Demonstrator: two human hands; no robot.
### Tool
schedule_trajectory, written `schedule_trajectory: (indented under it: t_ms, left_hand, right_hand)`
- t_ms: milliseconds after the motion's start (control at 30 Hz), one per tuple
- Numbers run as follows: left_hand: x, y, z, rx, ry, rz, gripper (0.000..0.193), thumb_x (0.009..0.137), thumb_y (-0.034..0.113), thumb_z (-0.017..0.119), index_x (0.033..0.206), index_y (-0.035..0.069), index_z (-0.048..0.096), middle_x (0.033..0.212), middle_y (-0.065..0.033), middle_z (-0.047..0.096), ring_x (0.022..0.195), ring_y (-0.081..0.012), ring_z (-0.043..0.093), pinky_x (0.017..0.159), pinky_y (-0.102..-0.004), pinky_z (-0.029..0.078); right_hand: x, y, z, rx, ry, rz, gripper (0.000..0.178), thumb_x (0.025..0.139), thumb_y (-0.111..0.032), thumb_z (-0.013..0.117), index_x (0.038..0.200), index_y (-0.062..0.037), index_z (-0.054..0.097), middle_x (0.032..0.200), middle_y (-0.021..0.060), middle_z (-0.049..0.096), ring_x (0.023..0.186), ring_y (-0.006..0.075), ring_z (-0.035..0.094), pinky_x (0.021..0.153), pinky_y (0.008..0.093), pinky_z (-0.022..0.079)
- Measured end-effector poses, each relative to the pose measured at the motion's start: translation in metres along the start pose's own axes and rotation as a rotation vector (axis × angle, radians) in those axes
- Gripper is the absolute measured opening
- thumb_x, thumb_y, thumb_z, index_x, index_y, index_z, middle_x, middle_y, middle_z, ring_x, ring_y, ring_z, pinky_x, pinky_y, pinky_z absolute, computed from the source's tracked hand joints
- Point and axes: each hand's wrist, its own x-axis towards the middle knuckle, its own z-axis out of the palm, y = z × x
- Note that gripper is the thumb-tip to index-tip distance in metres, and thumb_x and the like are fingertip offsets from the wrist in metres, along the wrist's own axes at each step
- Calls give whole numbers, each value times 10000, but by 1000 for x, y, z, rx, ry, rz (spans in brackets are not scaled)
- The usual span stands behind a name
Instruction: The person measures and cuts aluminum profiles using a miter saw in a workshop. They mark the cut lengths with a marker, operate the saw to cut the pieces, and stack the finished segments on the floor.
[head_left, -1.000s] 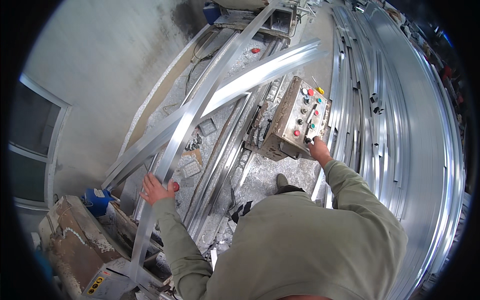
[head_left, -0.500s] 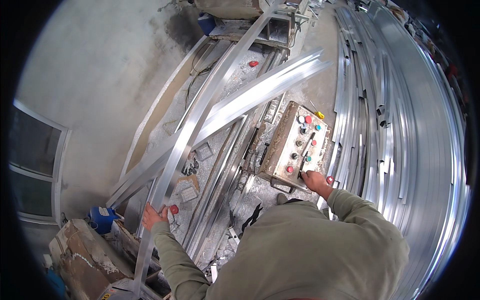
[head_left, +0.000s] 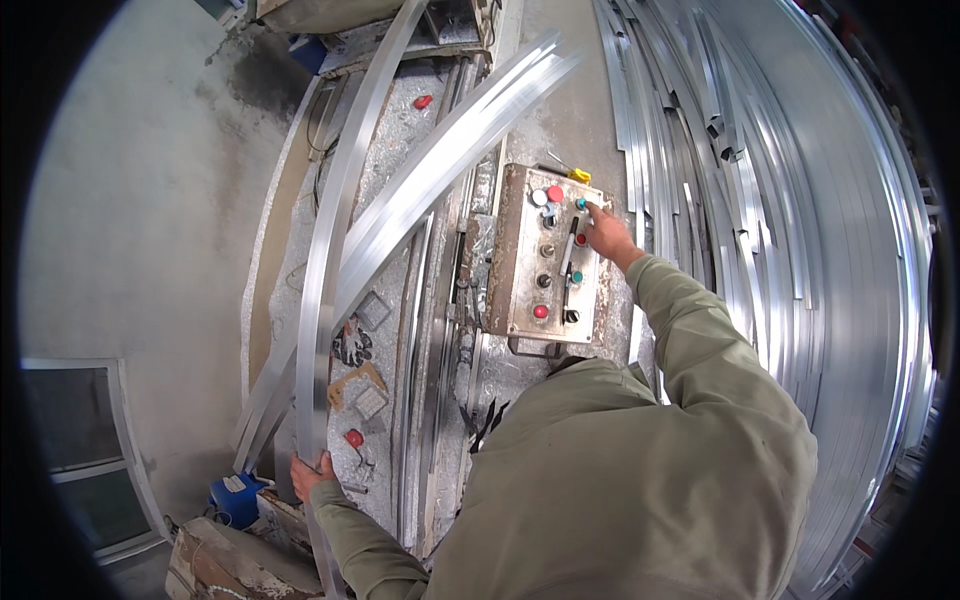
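Observation:
My left hand (head_left: 312,477) grips the near part of a long, shiny aluminium profile (head_left: 322,290), which runs away from me toward the far machine. Its thumb shows on the right edge, and the other fingers are partly hidden. My right hand (head_left: 611,238) is over the right side of a worn metal control box (head_left: 520,260). Its index finger reaches out to a teal push button (head_left: 581,203) near the far end of the panel, and it holds nothing. On the panel are several red buttons, black knobs and a black pen (head_left: 568,247).
Other aluminium profiles (head_left: 450,145) lie slantwise under the held one. Many more long profiles (head_left: 690,150) are stacked at right. A blue container (head_left: 237,499) stands near the lower left. The machine bed holds a red knob (head_left: 354,438) and metal scraps.
My right hand has gone from a black knob at the panel's near end to the teal button at its far end. My left hand stays on the profile. The view has turned.

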Motion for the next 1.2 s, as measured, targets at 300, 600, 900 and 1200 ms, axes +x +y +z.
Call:
schedule_trajectory:
  t_ms: [300,600,900,1200]
  left_hand:
    - [-2,-3,-2,-7,-11,-51,975,778,526,933,1575,186,486,1533,-122,591,1442,-365,537,1188,-579,402]
    - [-3,-4,-1,-17,-27,-61,968,755,514,944,1552,183,506,1507,-112,607,1429,-352,552,1170,-571,412]
    - [-6,1,-6,-51,8,-47,950,753,499,947,1538,167,528,1519,-119,606,1444,-355,539,1192,-559,397]
    - [-10,9,-16,-71,-8,-54,932,776,465,947,1547,154,526,1512,-127,608,1456,-362,528,1207,-555,391]
  right_hand:
    - [24,-15,-15,-20,-158,-4,642,922,-126,636,1561,-89,581,1395,324,654,1314,474,641,1140,486,518]
    - [31,-5,-9,-52,-138,-79,652,894,-142,644,1543,-89,602,1318,331,697,1253,480,670,1090,510,539]
    - [31,-2,-5,-79,-117,-92,671,888,-147,666,1553,-91,592,1295,331,715,1243,486,679,1087,512,541]
    - [33,0,-4,-58,-142,-83,702,879,-137,696,1569,-88,578,1354,332,690,1265,478,673,1093,489,543]
